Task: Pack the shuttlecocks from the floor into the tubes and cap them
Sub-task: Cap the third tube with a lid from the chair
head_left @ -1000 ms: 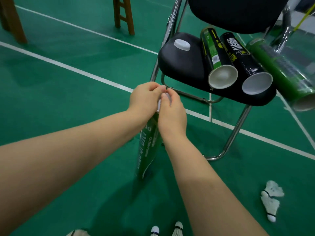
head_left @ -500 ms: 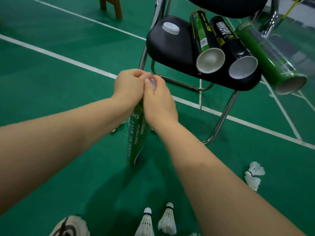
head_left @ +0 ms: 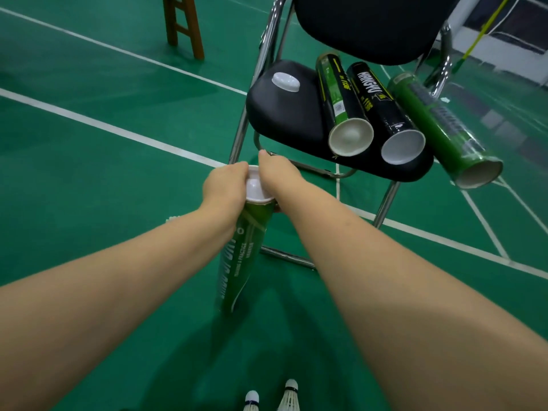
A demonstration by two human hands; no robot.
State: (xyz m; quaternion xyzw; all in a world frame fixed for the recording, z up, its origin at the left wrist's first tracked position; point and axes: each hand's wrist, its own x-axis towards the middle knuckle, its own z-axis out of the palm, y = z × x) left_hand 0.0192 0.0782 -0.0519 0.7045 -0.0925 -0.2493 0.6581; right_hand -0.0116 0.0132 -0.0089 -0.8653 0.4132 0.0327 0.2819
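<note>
While left hand (head_left: pixel 225 188) and right hand (head_left: pixel 278 176) clamp tube (head_left: pixel 246 262) at cap (head_left: pixel 256 186), fingers hidden | shuttlecocks (head_left: pixel 289 396) cropped

Green sports-court floor (head_left: pixel 89 179), slightly glossy, with even light. White court lines (head_left: pixel 118 129) run diagonally from left to lower right, and more lines cross at right behind the chair. Folding chair (head_left: pixel 281 123) at centre right: black padded seat, black padded backrest (head_left: pixel 370 25), chrome tube frame (head_left: pixel 388 203) with its floor bar resting on the court. A soft dark shadow (head_left: pixel 178 93) lies on the floor left of the chair. Brown wooden legs with rungs (head_left: pixel 184 25) stand at top left, cut off by the frame edge. At top right are a thin yellow-green cord (head_left: pixel 480 34), a pale wall strip (head_left: pixel 510 59) and dark panels above it; that corner is blurred.
</note>
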